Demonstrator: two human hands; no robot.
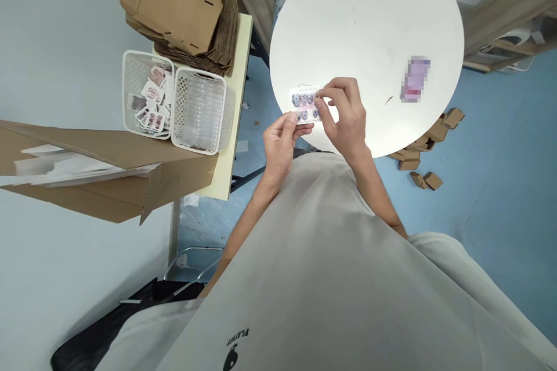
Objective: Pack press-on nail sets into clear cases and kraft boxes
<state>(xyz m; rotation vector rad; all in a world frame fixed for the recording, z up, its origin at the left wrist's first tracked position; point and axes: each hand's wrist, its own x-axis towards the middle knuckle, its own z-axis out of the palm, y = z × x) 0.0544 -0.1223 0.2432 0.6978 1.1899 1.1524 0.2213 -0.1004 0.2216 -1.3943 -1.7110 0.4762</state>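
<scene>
A white card of press-on nails [304, 99], with blue-and-pink decorated nails in two rows, is held just above the near edge of the round white table [369, 23]. My left hand [281, 142] grips its lower left corner, thumb on top and fingers beneath. At the card's right end, the thumb and index finger of my right hand [347, 113] are pinched together over the edge and cover the nails there. Whether a single nail is between those fingertips cannot be made out.
Left, a side table [241, 64] bears flattened cardboard boxes [178, 6], a white basket of nail cards [150, 98] and a basket of clear plastic cases [198, 110]. An open carton [117, 148] juts nearby. A blurred purple item [415, 78] lies on the round table; small boxes [409, 153] lie on the floor.
</scene>
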